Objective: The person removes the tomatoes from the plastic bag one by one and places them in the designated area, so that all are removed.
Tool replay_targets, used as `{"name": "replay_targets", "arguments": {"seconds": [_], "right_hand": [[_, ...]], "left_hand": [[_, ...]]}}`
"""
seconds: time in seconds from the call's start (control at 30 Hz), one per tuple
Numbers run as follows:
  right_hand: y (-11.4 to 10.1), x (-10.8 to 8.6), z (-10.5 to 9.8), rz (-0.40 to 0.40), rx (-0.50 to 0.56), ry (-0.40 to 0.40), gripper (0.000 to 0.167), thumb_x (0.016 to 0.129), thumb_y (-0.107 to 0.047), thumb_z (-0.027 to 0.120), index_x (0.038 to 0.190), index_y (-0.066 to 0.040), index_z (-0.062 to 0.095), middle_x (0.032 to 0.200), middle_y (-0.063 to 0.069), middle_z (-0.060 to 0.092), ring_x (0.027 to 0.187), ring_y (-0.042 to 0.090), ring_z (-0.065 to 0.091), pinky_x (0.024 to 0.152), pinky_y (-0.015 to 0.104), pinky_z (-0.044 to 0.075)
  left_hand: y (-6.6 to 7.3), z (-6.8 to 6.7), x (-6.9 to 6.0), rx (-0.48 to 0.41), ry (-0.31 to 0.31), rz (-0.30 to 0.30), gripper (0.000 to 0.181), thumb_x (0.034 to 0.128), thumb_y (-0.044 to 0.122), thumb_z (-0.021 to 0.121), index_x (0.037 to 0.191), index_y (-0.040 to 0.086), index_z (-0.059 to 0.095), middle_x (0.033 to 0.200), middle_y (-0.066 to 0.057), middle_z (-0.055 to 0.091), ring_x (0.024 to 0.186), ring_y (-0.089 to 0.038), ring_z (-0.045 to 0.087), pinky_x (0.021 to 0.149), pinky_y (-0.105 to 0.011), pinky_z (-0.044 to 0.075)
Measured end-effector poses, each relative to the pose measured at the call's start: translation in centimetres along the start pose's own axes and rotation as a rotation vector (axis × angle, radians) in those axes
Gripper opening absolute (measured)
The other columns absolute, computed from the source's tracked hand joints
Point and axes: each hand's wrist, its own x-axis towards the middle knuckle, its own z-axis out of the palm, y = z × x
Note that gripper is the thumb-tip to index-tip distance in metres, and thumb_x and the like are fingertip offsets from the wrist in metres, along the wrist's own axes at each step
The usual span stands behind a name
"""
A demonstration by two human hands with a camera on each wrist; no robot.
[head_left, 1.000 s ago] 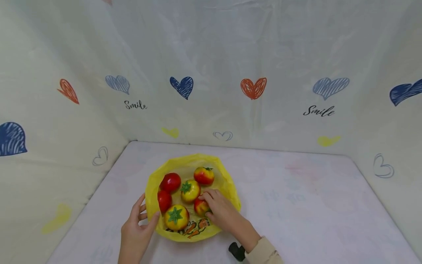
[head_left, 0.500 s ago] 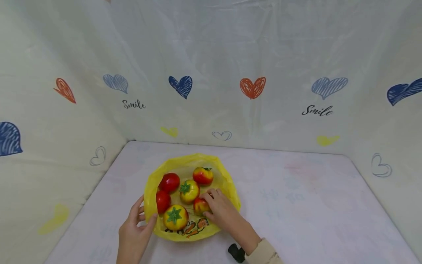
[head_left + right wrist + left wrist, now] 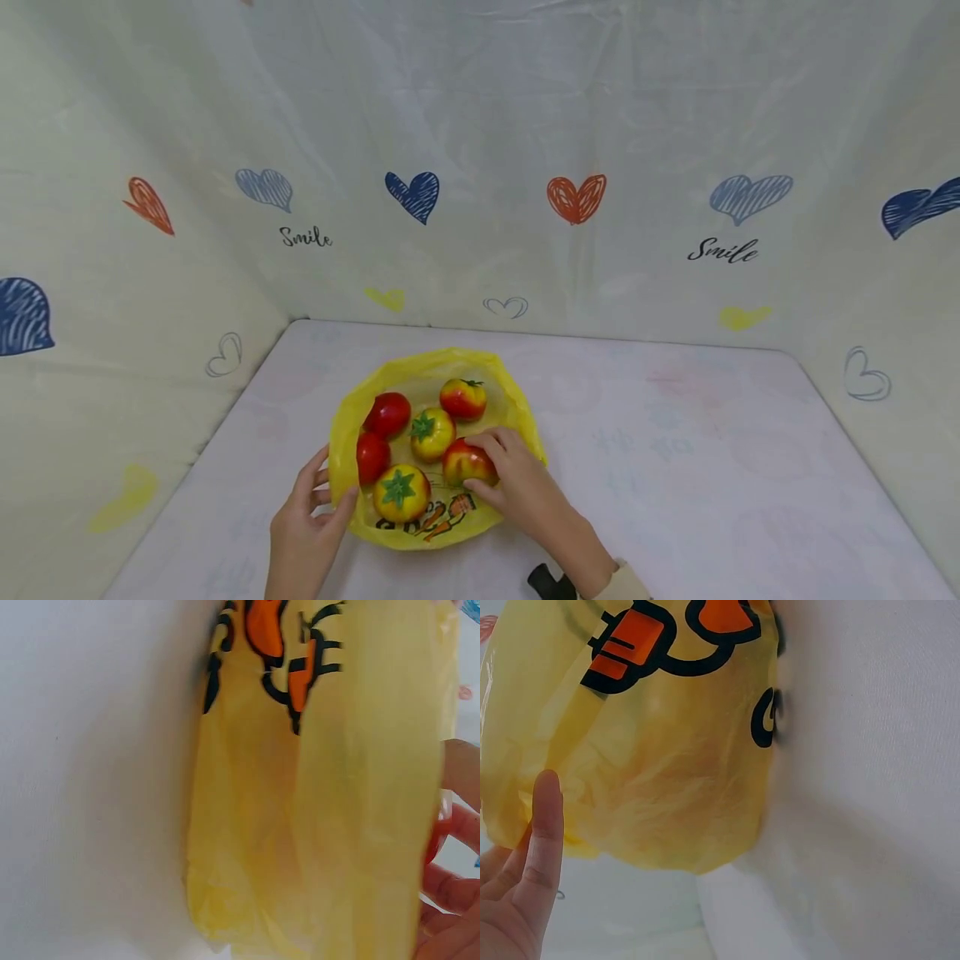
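A round yellow plastic bag (image 3: 521, 392) stands with its mouth spread wide on the table. My left hand (image 3: 309, 525) holds its left side, thumb in front and fingers behind; the thumb (image 3: 546, 817) shows against the bag wall in the left wrist view. My right hand (image 3: 525, 485) grips a red and yellow tomato (image 3: 467, 463) at the bag's right side, thumb below and fingers above. Inside lie a yellow tomato with a green star-shaped top (image 3: 401, 493), another yellow one (image 3: 432, 434), a red-yellow one (image 3: 462, 399) and two red fruits (image 3: 389, 414) at the left.
A black object (image 3: 551, 582), partly hidden, is by my right wrist. The white table (image 3: 675, 467) extends right and left of the bag. A pale curtain (image 3: 480, 125) printed with hearts surrounds its back and sides.
My right hand has shifted slightly to the right and up, raising the red and yellow tomato, which now shows more. My left hand stays at the bag.
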Motion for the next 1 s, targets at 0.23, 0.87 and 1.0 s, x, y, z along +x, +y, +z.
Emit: {"name": "replay_targets", "arguments": {"seconds": [0.23, 0.87, 1.0], "right_hand": [[-0.5, -1.2, -0.9, 0.041, 0.098, 0.081, 0.046, 0.081, -0.033, 0.071, 0.121, -0.016, 0.055, 0.118, 0.001, 0.053, 0.109, 0.016, 0.053, 0.091, 0.034, 0.051], [0.7, -3.2, -3.9, 0.282, 0.468, 0.292, 0.046, 0.073, -0.022, 0.079, 0.114, -0.019, 0.059, 0.106, -0.009, 0.062, 0.086, 0.009, 0.057, 0.07, 0.021, 0.055], [1.8, -3.5, -4.2, 0.33, 0.516, 0.314, 0.044, 0.075, -0.023, 0.078, 0.114, -0.017, 0.059, 0.106, -0.005, 0.063, 0.087, 0.011, 0.058, 0.071, 0.02, 0.055]], "left_hand": [[-0.1, -0.3, 0.0, 0.01, -0.044, -0.042, 0.062, 0.0865, 0.014, 0.063, 0.141, 0.007, 0.034, 0.117, -0.023, 0.056, 0.09, -0.026, 0.061, 0.066, -0.028, 0.058], [0.0, -0.6, -0.1, -0.024, -0.062, -0.005, 0.061, 0.0859, 0.012, 0.064, 0.14, 0.01, 0.036, 0.117, -0.021, 0.056, 0.089, -0.025, 0.063, 0.066, -0.027, 0.058], [-0.2, -0.6, 0.0, -0.025, -0.066, -0.001, 0.061, 0.0858, 0.012, 0.064, 0.139, 0.01, 0.036, 0.117, -0.02, 0.056, 0.088, -0.023, 0.063, 0.066, -0.027, 0.058]]}}
